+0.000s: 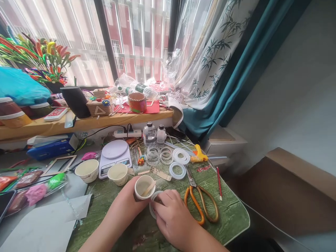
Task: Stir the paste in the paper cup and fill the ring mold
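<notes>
My left hand (128,204) is wrapped round a small paper cup (144,186) that has a wooden stick resting inside it. Right beside the cup, my right hand (174,218) is closed over a white ring-shaped mould (153,201) lying on the green table mat (225,210); only the ring's left edge shows past the fingers. Two more white rings (177,170) (181,156) lie further back on the mat. Orange-handled scissors (201,199) lie just right of my right hand.
Two more paper cups (118,174) (88,170), a white kitchen scale (114,157), clear rings and small bottles (150,133), a yellow glue gun (198,154) and a red pencil (219,182) fill the mat's far side. A cluttered windowsill shelf (86,122) runs behind. A cardboard box (288,189) stands right.
</notes>
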{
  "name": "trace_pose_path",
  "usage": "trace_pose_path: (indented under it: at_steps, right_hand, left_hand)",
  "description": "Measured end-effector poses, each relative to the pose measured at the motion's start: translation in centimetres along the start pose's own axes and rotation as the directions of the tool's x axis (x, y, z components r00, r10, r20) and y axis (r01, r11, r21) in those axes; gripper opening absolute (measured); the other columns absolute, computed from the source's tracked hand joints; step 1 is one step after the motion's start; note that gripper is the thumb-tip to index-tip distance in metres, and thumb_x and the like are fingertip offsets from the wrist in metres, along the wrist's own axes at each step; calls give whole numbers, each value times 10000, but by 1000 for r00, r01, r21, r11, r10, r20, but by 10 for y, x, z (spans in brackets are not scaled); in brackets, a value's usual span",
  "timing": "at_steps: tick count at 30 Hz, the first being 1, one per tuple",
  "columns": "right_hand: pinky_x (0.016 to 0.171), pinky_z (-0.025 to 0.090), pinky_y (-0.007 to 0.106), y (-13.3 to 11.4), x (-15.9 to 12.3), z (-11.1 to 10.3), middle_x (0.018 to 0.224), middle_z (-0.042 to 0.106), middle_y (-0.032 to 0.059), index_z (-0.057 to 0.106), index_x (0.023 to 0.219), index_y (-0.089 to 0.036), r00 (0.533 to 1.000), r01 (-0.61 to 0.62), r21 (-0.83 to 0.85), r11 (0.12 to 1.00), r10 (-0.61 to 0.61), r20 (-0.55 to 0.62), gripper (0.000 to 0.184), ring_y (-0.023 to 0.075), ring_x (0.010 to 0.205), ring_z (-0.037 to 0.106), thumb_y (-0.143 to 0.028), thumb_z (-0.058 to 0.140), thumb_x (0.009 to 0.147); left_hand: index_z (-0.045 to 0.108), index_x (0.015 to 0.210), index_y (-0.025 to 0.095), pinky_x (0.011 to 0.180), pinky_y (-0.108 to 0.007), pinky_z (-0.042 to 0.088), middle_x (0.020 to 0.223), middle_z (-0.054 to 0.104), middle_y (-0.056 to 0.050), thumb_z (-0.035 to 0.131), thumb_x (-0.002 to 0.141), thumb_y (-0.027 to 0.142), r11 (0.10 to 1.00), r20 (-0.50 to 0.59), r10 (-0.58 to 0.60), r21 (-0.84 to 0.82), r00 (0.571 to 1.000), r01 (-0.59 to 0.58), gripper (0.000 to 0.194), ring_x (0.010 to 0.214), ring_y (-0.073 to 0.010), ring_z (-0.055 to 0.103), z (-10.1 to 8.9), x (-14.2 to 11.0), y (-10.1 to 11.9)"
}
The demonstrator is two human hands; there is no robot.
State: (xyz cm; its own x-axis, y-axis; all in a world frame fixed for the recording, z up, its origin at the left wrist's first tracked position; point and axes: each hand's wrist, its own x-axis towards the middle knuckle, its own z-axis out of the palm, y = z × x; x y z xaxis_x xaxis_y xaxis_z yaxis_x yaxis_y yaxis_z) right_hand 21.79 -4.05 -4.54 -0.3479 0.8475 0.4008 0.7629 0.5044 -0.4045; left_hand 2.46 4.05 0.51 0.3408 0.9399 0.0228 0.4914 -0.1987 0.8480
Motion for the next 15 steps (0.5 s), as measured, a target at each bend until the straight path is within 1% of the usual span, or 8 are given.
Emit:
trace_pose_path:
  at_steps: [3,6,8,10,12,13,14,15]
  right_hand:
    - [875,403,410,-1,1,-2,1103,695,60,685,1093,-222,999,-32,7,999,31,37,203,256,998,565,-90,617,953]
    - [869,420,413,-2,3,-2,1061,704,56,689,1014,-220,998,-58,27,998,57,40,153,254,994,582,-94,614,970]
    - [871,430,417,-1,3,-2,1061,712,53,695,978,-219,996,-83,56,995,81,35,141,259,1012,595,-95,629,963]
    - [882,439,420,0,2,-2,1087,721,49,705,1015,-224,996,-84,98,992,82,24,152,262,1026,606,-101,635,960]
    - [884,449,418,0,1,-4,1091,726,48,701,1059,-228,997,-66,157,985,70,-21,173,258,1015,616,-111,607,973]
    - [880,455,413,1,1,-6,1079,725,52,692,1070,-226,995,-65,193,979,79,-67,172,255,1002,620,-122,581,988]
    - [875,462,407,1,2,-8,1066,723,58,681,1078,-222,987,-80,236,969,110,-118,166,252,990,624,-141,555,1007]
    - [862,470,398,1,4,-11,1043,717,65,668,1073,-215,972,-118,283,952,169,-162,149,249,971,628,-168,537,1022]
  left_hand:
    - [721,1158,261,965,-472,608,1140,824,-57,750,734,284,1000,-39,19,-2,999,-19,425,1050,-332,763,-1,3,-4]
    - [721,1151,255,944,-459,620,1104,828,-49,754,738,268,1000,-39,22,2,999,-22,415,1030,-323,769,-1,4,-6]
    - [716,1194,252,971,-461,616,1153,824,-60,758,751,272,1000,-38,23,-5,999,-23,445,1071,-325,767,1,3,-7]
    - [706,1252,253,1013,-473,603,1226,813,-77,764,774,285,999,-41,33,-8,999,-33,483,1122,-331,761,3,1,-9]
    - [700,1291,260,1032,-477,598,1274,802,-86,776,799,317,998,-57,57,-3,997,-57,501,1152,-335,758,6,0,-13]
    - [699,1302,265,1039,-475,596,1292,797,-87,783,811,337,997,-68,74,5,995,-74,503,1167,-336,755,7,-1,-14]
    - [700,1305,273,1047,-471,592,1309,791,-85,786,823,351,995,-80,97,16,992,-96,496,1184,-334,751,8,-1,-16]
    - [706,1300,284,1057,-466,587,1325,785,-78,785,835,356,992,-89,126,31,988,-124,477,1204,-331,745,9,-1,-17]
